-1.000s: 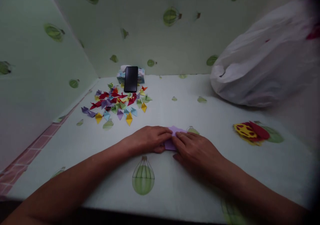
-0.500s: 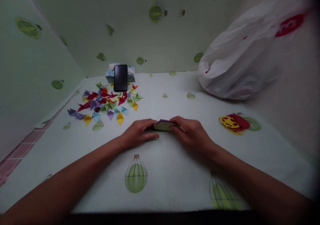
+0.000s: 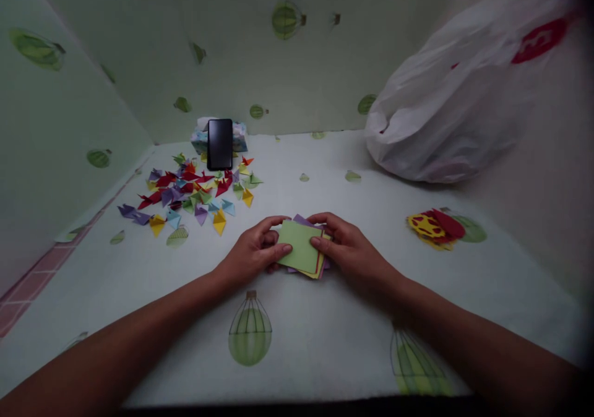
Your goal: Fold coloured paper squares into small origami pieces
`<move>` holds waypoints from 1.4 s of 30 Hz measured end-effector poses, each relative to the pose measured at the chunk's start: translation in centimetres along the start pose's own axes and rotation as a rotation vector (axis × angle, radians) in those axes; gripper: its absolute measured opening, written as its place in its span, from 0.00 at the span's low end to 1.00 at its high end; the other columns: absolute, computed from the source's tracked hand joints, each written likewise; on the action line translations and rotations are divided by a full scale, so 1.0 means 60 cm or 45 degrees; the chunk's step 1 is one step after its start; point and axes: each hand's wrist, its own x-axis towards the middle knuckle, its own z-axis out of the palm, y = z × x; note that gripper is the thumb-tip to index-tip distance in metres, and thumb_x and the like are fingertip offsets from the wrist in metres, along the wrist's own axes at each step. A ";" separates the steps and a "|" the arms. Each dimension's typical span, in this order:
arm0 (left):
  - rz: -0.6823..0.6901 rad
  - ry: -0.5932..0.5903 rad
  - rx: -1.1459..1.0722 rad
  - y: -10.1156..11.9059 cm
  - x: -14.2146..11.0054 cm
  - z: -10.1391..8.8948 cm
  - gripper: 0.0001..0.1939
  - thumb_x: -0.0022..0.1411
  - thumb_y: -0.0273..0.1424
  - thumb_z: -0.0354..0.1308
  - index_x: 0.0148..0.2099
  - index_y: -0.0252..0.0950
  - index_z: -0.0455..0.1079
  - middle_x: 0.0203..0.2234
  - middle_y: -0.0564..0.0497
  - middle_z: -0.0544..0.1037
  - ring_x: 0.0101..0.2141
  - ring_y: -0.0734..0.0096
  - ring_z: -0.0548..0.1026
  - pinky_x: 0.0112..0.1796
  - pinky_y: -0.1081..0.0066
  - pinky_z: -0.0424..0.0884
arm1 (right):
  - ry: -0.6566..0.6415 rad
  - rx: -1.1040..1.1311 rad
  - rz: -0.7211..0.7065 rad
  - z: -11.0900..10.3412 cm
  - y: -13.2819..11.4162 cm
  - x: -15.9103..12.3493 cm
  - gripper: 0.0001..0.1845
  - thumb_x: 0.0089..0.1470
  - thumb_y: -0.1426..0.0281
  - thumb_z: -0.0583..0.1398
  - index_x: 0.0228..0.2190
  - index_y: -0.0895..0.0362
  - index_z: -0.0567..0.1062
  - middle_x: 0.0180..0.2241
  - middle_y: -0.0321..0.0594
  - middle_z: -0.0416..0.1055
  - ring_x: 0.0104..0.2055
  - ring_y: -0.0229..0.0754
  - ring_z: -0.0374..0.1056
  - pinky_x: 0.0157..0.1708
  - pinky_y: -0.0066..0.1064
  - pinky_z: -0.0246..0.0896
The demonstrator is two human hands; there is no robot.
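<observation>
Pale tabletop printed with green balloons (image 3: 320, 343) supports both forearms, the left hand (image 3: 253, 247) and right hand (image 3: 346, 244) gripping opposite sides of a fanned stack of coloured paper squares, light green uppermost (image 3: 299, 245), near the centre. Beyond lie flat red-and-yellow cut-outs (image 3: 427, 226) at right and scattered small multicoloured folded-paper figures (image 3: 188, 187) at left. Farther back are a bulging white plastic bag (image 3: 431, 114), right, and a black rectangular phone (image 3: 219, 145) before a patterned tissue box (image 3: 239, 137), left.

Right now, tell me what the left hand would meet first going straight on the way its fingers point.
The paper stack that the left hand itself holds; beyond it, most likely the right hand at the opposite edge, though depth is hard to judge.
</observation>
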 end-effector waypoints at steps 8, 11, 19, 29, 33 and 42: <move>0.016 0.059 0.575 0.007 -0.006 0.005 0.38 0.61 0.32 0.59 0.70 0.40 0.48 0.18 0.63 0.63 0.21 0.75 0.64 0.26 0.74 0.59 | 0.015 -0.570 -0.363 -0.001 0.018 0.004 0.19 0.57 0.73 0.58 0.51 0.57 0.69 0.48 0.49 0.71 0.50 0.47 0.68 0.50 0.43 0.64; 0.024 0.031 0.840 0.011 -0.007 0.003 0.36 0.62 0.33 0.59 0.69 0.39 0.51 0.19 0.61 0.68 0.24 0.71 0.69 0.30 0.71 0.63 | -0.132 -0.755 -0.466 0.010 0.025 -0.001 0.32 0.51 0.65 0.66 0.56 0.58 0.66 0.56 0.55 0.67 0.59 0.55 0.64 0.56 0.51 0.60; 0.617 -0.201 1.058 -0.021 0.010 -0.024 0.56 0.48 0.53 0.68 0.70 0.38 0.46 0.63 0.31 0.62 0.63 0.40 0.59 0.58 0.43 0.57 | -0.050 -1.102 -0.398 0.030 0.049 -0.017 0.45 0.48 0.61 0.67 0.64 0.56 0.58 0.64 0.59 0.58 0.67 0.62 0.54 0.62 0.65 0.46; 0.637 -0.196 1.070 -0.023 0.006 -0.014 0.54 0.54 0.45 0.67 0.72 0.37 0.40 0.56 0.34 0.68 0.54 0.48 0.67 0.54 0.50 0.65 | -0.091 -0.914 -0.370 0.008 0.053 -0.005 0.45 0.50 0.63 0.66 0.64 0.54 0.55 0.67 0.57 0.51 0.70 0.60 0.46 0.64 0.65 0.39; 0.669 -0.202 0.982 -0.028 -0.001 -0.005 0.52 0.60 0.40 0.64 0.73 0.42 0.32 0.62 0.35 0.62 0.58 0.49 0.65 0.56 0.49 0.64 | -0.026 -0.518 -0.269 0.021 0.044 -0.010 0.41 0.57 0.54 0.60 0.65 0.52 0.53 0.69 0.53 0.49 0.70 0.56 0.46 0.65 0.58 0.45; 0.610 -0.323 1.030 -0.010 -0.001 -0.006 0.46 0.58 0.33 0.63 0.72 0.41 0.40 0.62 0.36 0.63 0.59 0.48 0.64 0.57 0.49 0.63 | 0.158 0.026 -0.093 0.023 0.037 -0.016 0.26 0.67 0.53 0.46 0.62 0.45 0.61 0.66 0.40 0.57 0.69 0.50 0.51 0.67 0.52 0.47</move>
